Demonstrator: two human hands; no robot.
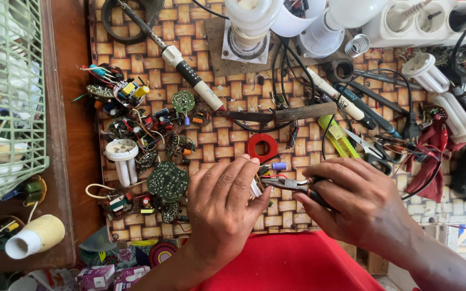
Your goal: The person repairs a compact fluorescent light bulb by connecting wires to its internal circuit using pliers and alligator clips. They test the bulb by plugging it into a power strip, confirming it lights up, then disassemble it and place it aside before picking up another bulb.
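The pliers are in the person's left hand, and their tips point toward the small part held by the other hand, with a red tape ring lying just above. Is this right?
Not quite. The head view shows the pliers in the right hand, not the left. Their tips do point toward the small part that the left hand pinches, and the red tape ring lies just above on the woven mat.

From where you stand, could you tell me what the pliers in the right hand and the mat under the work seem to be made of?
The pliers in the right hand look like bare grey metal with a dull shine at the jaws; the handles are dark, probably rubber or plastic. The mat shows a brown basket-weave pattern, but it lies flat and smooth, so it may be printed vinyl rather than woven cane.
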